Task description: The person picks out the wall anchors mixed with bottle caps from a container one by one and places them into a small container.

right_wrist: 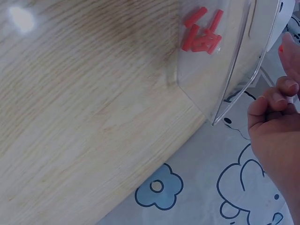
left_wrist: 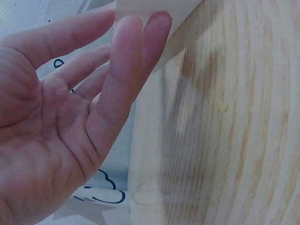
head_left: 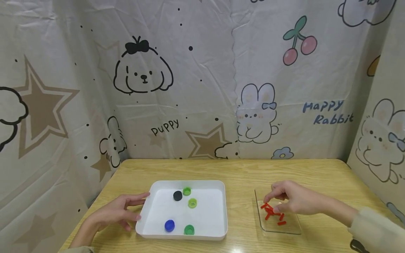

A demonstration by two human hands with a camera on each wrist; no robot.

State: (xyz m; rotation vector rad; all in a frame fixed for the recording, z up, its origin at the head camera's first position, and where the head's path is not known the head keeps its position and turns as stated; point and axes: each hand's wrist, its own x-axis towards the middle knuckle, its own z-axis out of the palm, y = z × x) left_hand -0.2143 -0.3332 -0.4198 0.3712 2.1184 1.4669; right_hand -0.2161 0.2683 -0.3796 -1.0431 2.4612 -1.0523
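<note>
My left hand [head_left: 115, 212] rests against the left side of a white tray [head_left: 216, 211], its thumb and fingers spread along the outer wall. The left wrist view shows the fingertips right at the tray's white side [left_wrist: 136, 8]. Inside the tray lie several bottle caps: a black cap [head_left: 178, 195], a blue cap [head_left: 169, 225] and green ones. Over a clear shallow box [head_left: 292, 225], my right hand [head_left: 294, 198] has thumb and forefinger down among small red sticks [head_left: 281, 222]. In the right wrist view, a bit of a red stick [right_wrist: 281, 48] shows in the fingertips.
Both containers stand on a wooden table [head_left: 240, 196], the clear box to the right of the white tray. A printed cloth [head_left: 202, 88] hangs behind the table and at its sides. A dark object [head_left: 357, 245] shows beneath the right sleeve.
</note>
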